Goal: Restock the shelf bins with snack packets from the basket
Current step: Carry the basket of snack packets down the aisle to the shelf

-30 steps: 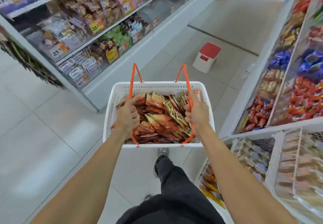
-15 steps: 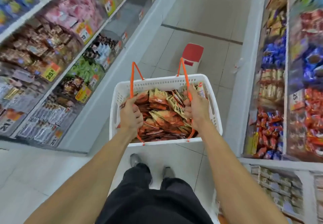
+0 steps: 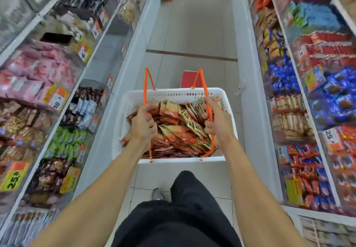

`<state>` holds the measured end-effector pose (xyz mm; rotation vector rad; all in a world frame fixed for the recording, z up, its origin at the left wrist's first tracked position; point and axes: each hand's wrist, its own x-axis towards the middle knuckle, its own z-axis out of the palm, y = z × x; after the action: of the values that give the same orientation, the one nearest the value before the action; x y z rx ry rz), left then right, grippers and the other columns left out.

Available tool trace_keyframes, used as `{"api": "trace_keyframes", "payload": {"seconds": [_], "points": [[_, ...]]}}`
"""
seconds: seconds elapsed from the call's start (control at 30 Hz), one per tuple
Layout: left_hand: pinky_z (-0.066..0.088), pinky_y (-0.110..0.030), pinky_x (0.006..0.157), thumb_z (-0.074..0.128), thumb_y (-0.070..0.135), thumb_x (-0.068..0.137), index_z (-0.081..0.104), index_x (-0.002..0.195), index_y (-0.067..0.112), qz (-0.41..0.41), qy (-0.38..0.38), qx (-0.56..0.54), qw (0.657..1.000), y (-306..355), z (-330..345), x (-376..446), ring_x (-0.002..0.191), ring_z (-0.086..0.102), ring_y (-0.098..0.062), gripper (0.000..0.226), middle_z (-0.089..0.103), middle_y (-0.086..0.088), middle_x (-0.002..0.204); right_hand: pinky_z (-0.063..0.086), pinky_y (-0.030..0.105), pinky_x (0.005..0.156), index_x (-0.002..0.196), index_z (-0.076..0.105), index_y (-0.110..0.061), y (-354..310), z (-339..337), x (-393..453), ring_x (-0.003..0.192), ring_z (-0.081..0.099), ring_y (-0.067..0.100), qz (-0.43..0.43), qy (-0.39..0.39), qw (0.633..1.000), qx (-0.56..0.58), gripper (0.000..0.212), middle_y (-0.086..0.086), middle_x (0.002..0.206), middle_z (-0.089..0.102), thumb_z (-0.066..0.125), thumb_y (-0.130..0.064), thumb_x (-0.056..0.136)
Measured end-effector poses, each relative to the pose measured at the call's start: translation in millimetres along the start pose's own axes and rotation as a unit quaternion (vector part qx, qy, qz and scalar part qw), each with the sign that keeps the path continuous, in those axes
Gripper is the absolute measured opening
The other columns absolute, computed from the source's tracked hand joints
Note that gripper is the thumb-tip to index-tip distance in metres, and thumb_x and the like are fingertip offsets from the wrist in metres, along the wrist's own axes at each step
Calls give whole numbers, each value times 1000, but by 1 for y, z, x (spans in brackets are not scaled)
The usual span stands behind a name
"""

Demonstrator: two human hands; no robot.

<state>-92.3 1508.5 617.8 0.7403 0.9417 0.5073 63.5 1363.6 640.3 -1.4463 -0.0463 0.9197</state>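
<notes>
Head view: left hand (image 3: pixel 144 126) and right hand (image 3: pixel 216 126) each clench an orange handle (image 3: pixel 209 100); keep basket (image 3: pixel 133 100) level so snack packets (image 3: pixel 181 129) stay put.

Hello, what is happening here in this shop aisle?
A person carries a white basket full of orange snack packets between two shelves. The left hand grips one orange handle, the right hand grips the other orange handle. No packet is in the shelf bins from the basket yet; both hands hold only handles.
</notes>
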Motion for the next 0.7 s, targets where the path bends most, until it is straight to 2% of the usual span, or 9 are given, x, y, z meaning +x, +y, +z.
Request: {"api": "trace_keyframes", "payload": {"seconds": [0.2,0.37,0.43,0.5,0.6,0.67,0.7], "points": [[12,-14,29,44,45,100,55,41,27,-21,-11,47,999,64,15,115,28,14,-4,63,15,11,41,19,18,38,94,62,-20,-34,32,103,49,24,8,-9,-8,999,30,30,-2,66,41,62,-50,93],[7,-15,33,51,49,95,27,54,27,-38,31,84,995,90,42,212,28,13,-7,52,15,10,42,18,18,36,97,62,-21,-59,49,217,47,21,7,5,-13,999,42,45,-2,66,34,66,-63,84],[9,-13,32,52,49,95,24,59,27,-36,46,93,994,105,54,244,27,14,-7,51,15,10,41,16,19,37,100,65,-21,-74,57,252,48,20,7,6,-12,999,47,51,-3,66,33,69,-67,77],[8,-13,33,52,47,96,25,60,27,-36,55,97,993,124,67,271,28,14,-7,50,15,9,42,15,20,37,97,65,-22,-92,65,284,47,19,7,8,-18,998,60,48,-3,67,32,69,-66,78],[7,-15,34,53,42,96,33,54,27,-33,63,95,993,155,83,313,29,15,-7,50,16,10,43,13,19,37,96,64,-21,-122,79,327,47,18,7,14,-30,996,80,34,-2,67,29,65,-55,89],[7,-16,35,52,43,96,27,56,29,-31,63,104,992,176,92,342,30,16,-7,49,16,9,44,12,20,39,95,64,-21,-140,91,356,49,18,7,11,-35,996,78,28,-2,67,28,64,-50,92],[8,-16,34,51,43,96,51,57,27,-32,57,109,992,184,95,359,31,16,-7,43,17,9,46,12,21,39,93,64,-22,-149,97,371,49,18,8,8,-37,996,74,27,-2,66,28,65,-49,91]]}}
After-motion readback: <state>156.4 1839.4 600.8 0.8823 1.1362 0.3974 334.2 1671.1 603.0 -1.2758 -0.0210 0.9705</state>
